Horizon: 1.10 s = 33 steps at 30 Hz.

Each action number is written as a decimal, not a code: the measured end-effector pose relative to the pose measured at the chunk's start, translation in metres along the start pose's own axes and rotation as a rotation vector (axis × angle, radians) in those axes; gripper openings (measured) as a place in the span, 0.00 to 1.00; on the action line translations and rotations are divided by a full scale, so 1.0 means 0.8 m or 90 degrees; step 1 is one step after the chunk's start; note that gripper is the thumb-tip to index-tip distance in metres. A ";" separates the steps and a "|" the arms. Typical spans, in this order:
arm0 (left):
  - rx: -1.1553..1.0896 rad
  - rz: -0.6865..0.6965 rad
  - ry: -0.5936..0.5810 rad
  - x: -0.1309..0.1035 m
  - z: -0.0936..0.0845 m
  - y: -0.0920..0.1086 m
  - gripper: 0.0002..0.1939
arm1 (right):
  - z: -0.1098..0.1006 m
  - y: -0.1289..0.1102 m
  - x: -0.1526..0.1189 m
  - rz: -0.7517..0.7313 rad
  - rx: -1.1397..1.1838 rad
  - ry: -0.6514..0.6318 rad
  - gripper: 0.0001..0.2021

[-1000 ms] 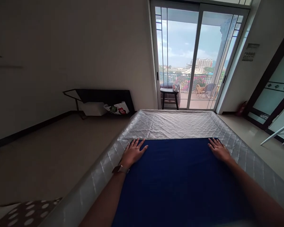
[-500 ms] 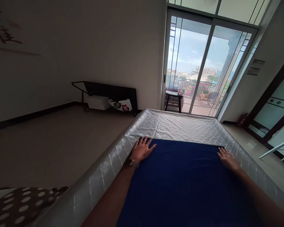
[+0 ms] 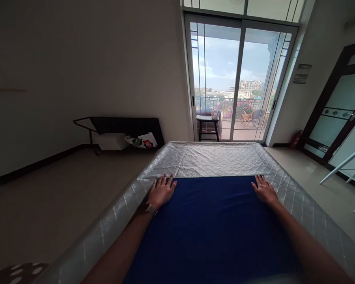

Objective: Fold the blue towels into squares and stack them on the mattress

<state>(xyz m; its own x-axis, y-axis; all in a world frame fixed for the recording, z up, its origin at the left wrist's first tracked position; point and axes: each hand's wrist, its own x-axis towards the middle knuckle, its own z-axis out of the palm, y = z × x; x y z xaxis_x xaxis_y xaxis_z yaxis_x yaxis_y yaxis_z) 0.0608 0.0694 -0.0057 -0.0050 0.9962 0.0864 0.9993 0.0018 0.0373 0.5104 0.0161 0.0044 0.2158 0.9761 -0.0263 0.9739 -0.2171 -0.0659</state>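
Observation:
A dark blue cloth (image 3: 213, 225) lies spread over a silvery quilted surface (image 3: 210, 157), with faint creases near its far edge. My left hand (image 3: 162, 191) rests flat on the cloth's far left corner, its fingers spread. At the far right corner my right hand (image 3: 265, 190) lies palm down with its fingers extended, on the cloth's edge. Neither hand grips anything. A watch or band (image 3: 150, 209) is on my left wrist.
Beyond the quilted surface are a dark stool (image 3: 207, 119) and a glass sliding door (image 3: 215, 71). A black rack (image 3: 127, 128) with a white box (image 3: 111, 141) stands at the left wall. White metal legs (image 3: 343, 163) show at right, polka-dot fabric (image 3: 20, 273) at lower left.
The view has turned and levelled, so the room sits differently in the picture. My right hand has shifted slightly inward along the cloth's far edge; both hands still lie on the cloth.

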 end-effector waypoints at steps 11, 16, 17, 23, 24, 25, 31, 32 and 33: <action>-0.102 0.210 -0.049 -0.031 0.007 0.226 0.34 | -0.004 -0.002 -0.002 -0.001 0.028 -0.002 0.33; -0.062 0.082 -0.045 -0.019 0.003 0.105 0.35 | 0.000 0.000 0.002 -0.003 0.026 0.007 0.34; -0.051 0.046 -0.044 -0.018 0.002 0.073 0.36 | 0.000 0.000 0.002 -0.004 0.026 0.007 0.34; 0.001 -0.061 -0.035 -0.013 0.009 -0.044 0.36 | -0.002 -0.002 0.002 0.004 0.027 -0.005 0.34; 0.003 -0.058 -0.029 -0.012 0.011 -0.049 0.36 | -0.002 -0.002 0.002 0.007 0.025 -0.006 0.34; 0.004 -0.057 -0.025 -0.012 0.013 -0.052 0.35 | -0.003 -0.003 0.002 0.009 0.024 -0.008 0.34; 0.013 -0.060 -0.001 -0.009 -0.002 -0.027 0.34 | -0.005 -0.004 0.000 0.010 0.019 -0.007 0.33; 0.005 -0.037 0.026 -0.011 -0.005 -0.009 0.33 | -0.004 -0.004 0.001 0.010 0.021 -0.004 0.33; -0.009 0.002 0.055 -0.014 -0.007 0.014 0.33 | -0.003 -0.004 0.001 0.011 0.023 -0.003 0.33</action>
<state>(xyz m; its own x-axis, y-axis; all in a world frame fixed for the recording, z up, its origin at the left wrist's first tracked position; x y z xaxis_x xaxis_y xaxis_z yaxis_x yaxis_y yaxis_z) 0.0717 0.0575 -0.0004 -0.0063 0.9850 0.1727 0.9987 -0.0026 0.0514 0.5081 0.0178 0.0072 0.2315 0.9723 -0.0329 0.9670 -0.2337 -0.1015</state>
